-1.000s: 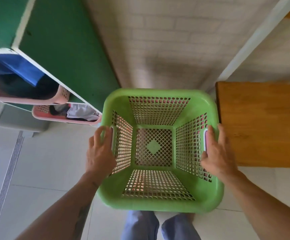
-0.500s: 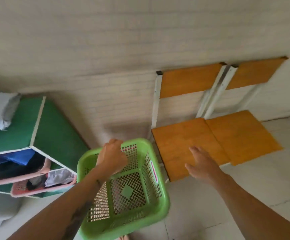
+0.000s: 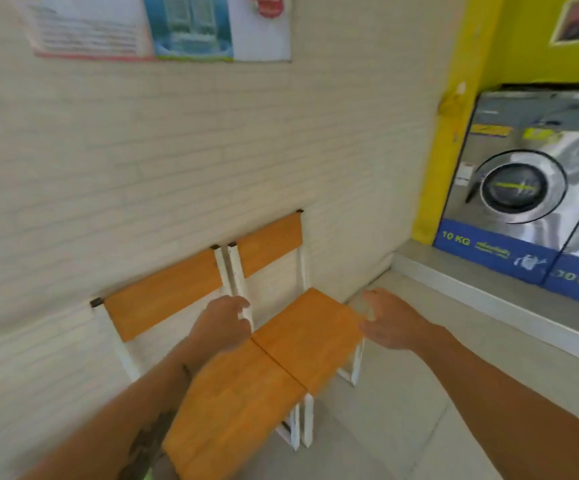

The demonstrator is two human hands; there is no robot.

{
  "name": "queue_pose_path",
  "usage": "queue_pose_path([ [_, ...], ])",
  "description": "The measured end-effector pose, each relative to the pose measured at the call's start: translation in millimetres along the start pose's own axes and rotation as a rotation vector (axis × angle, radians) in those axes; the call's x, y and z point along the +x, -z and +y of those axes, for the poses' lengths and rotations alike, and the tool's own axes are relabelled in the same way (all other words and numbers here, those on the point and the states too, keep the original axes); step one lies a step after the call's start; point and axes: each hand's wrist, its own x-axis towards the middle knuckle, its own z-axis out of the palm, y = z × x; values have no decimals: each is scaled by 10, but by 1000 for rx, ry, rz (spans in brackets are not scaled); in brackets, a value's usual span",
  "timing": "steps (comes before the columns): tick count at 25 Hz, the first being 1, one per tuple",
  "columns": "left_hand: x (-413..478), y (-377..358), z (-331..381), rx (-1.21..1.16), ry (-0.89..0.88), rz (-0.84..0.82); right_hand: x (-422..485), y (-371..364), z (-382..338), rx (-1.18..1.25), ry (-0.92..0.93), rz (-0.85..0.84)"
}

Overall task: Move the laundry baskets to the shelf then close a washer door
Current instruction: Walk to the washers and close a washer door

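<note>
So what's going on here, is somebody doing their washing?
It looks like a laundry room seen from a person's own head. Both hands are held out in front and hold nothing: the left hand hangs over two wooden chairs set side by side against the brick wall, and the right hand is open beside them. No basket is in sight. A washer stands off to the right, and its round door looks shut, though the picture is blurry.

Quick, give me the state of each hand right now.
Left hand: loosely curled, holding nothing visible.
Right hand: open, fingers spread, empty.
</note>
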Motion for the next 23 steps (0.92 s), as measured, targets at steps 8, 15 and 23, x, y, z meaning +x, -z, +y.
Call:
queue_pose_path([
  [8, 1020, -533, 2746, -81, -305, -115, -251, 1639, 1969, -110, -243, 256],
  [15, 2269, -1162, 4303, -137, -496, -139, 198, 2493, 3215, -130, -407, 358],
  [23, 4020, -1868, 5990, -192, -650, -191, 1061, 3488, 4522, -68, -549, 509],
])
